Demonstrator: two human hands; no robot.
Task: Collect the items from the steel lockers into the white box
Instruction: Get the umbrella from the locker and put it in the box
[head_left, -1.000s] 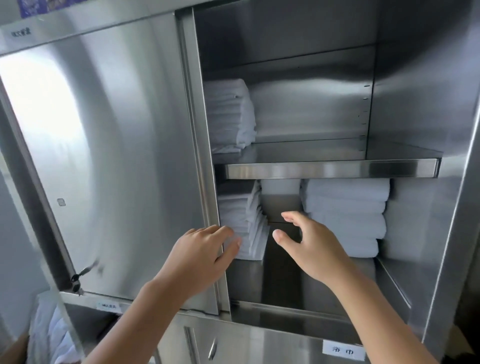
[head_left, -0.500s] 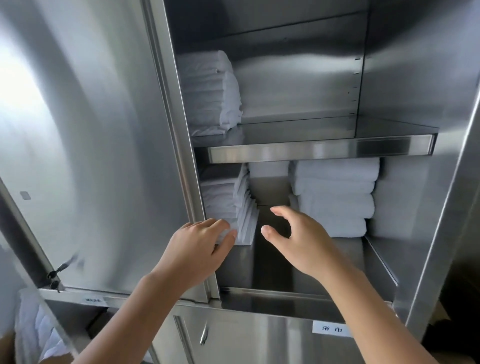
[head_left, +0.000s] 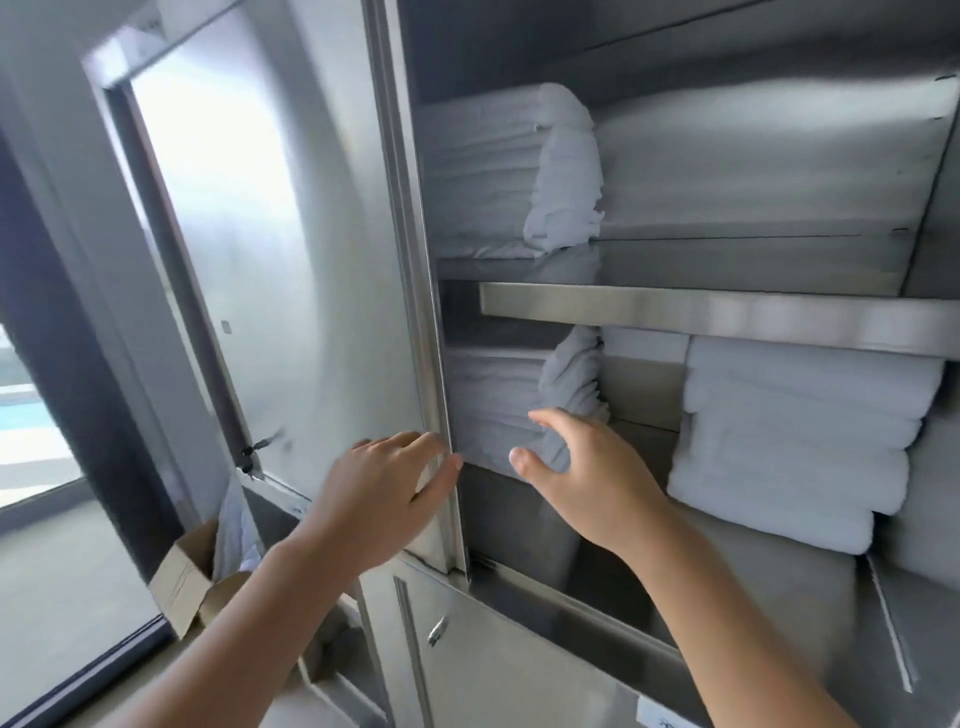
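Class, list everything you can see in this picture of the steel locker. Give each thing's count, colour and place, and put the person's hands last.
upper towel stack: one, white, left on the shelf
lower left towel stack: one, white, under the shelf, beside the frame
lower right towel stack: one, white, under the shelf, right side
shelf: one, steel, across the open compartment
locker door: one, steel, swung open at left
cardboard box: one, brown, low left, white cloth inside
left hand: one, open, at the frame's edge
right hand: one, open, in front of the lower left towel stack
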